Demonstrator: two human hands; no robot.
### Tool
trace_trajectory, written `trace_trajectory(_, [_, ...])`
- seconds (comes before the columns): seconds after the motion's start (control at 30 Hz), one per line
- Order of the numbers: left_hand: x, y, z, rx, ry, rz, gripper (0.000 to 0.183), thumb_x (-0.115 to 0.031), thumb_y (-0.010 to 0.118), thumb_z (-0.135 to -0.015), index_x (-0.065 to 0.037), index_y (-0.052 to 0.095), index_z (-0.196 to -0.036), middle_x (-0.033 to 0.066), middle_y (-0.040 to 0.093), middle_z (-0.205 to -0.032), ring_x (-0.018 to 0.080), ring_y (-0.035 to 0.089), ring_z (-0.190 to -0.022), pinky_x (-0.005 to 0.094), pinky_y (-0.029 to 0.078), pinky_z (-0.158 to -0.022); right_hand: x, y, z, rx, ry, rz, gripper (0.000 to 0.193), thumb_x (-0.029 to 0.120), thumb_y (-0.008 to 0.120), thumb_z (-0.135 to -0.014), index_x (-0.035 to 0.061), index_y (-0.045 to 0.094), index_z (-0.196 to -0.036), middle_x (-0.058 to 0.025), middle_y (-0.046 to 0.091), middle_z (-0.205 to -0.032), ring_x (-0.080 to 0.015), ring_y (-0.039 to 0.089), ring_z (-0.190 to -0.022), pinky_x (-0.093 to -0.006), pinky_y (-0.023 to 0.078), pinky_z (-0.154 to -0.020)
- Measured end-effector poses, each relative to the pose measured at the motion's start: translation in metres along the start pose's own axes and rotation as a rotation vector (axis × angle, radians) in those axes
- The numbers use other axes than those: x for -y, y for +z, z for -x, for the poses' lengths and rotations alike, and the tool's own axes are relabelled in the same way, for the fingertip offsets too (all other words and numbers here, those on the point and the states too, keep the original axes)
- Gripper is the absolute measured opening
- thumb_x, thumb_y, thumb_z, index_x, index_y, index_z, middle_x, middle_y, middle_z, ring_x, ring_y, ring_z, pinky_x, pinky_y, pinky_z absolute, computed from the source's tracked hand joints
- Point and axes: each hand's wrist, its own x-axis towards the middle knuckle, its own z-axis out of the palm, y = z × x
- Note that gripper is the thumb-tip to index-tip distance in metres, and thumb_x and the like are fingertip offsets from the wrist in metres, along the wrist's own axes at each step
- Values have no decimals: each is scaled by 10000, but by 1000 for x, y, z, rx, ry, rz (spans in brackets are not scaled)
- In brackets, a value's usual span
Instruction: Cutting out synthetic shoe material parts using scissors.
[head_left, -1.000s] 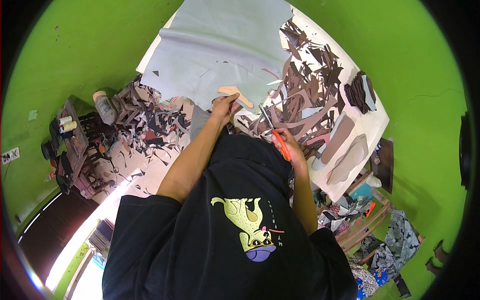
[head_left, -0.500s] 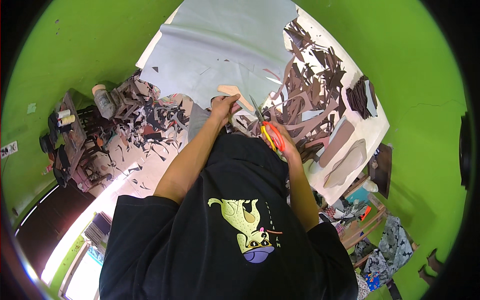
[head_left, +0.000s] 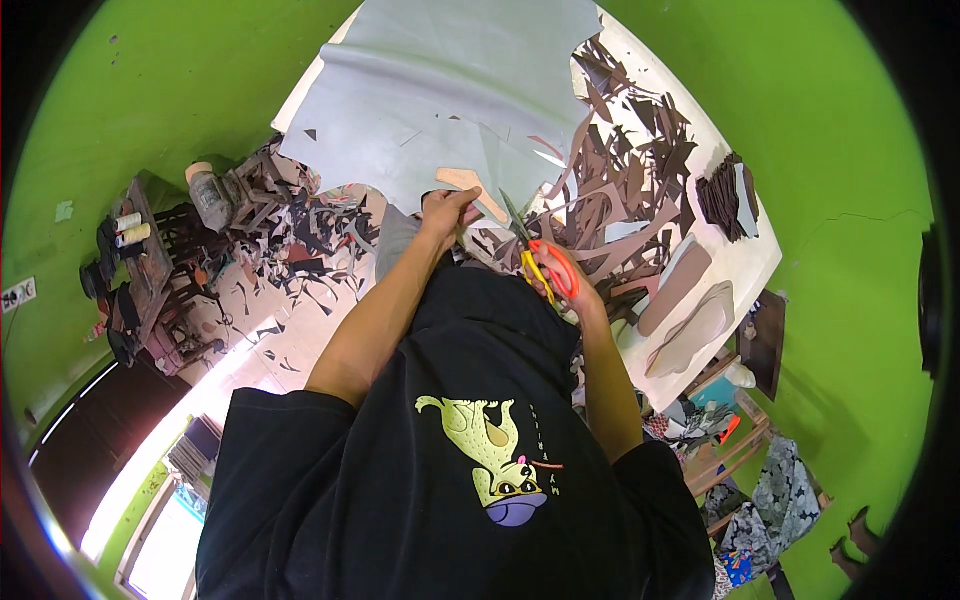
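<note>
My left hand (head_left: 448, 213) pinches a tan, bent template piece (head_left: 460, 179) by its middle. The template lies over the near edge of a large grey sheet of leather-like material (head_left: 430, 100), and my fingers hide part of both. In my right hand (head_left: 572, 290) is a pair of scissors (head_left: 517, 222) with one red and one yellow handle loop. Their blades point away from me and to the left, just right of the template's lower end. Whether the blades touch the grey material, I cannot tell.
Brown offcut strips (head_left: 640, 170) heap along the right of the pale table (head_left: 745, 275). Nearby lie a stack of dark strips (head_left: 722, 200) and flat brown and beige pieces (head_left: 690, 330). Scraps litter the floor (head_left: 290, 340) at left, beside a low wooden stand holding thread spools (head_left: 130, 235).
The scissors' handle loops have spread slightly apart, the red one moving right with my right hand. My left hand and the template stay nearly in place.
</note>
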Motion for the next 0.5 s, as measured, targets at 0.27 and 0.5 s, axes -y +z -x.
trace_trajectory(0.27, [1, 0, -1, -29, 5, -15, 271, -19, 719, -863, 60, 572, -1076, 163, 675, -1024, 233, 697, -903, 326, 609, -815, 1, 2, -7, 11, -36, 47, 480, 537, 563, -960, 64, 511, -896, -24, 513, -662, -87, 475, -490, -230, 378, -428])
trace_trajectory(0.5, [2, -1, -1, -25, 1, -23, 243, -18, 714, -866, 64, 578, -1050, 161, 680, -1007, 228, 700, -875, 304, 610, -792, -6, -2, 1, -95, 5, 128, 398, 436, 631, -952, 48, 547, -939, -13, 517, -627, -78, 443, -407, -200, 350, -381])
